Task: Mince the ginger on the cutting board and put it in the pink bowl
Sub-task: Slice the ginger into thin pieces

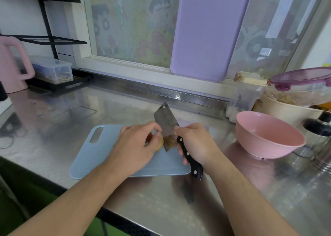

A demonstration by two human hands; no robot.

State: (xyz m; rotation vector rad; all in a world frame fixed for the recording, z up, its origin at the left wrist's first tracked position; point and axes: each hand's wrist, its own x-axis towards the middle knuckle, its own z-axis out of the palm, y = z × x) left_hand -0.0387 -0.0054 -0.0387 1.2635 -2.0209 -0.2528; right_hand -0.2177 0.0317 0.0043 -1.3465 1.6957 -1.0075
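Ginger (160, 144) pinched by left hand (138, 142) mid-board; right hand (195, 144) grips cleaver (165, 126), pink bowl (268, 137) well right.

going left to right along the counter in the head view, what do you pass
pink kettle → clear lidded box → blue cutting board → left hand holding the ginger → cleaver → right hand → pink bowl → dark-capped glass bottle
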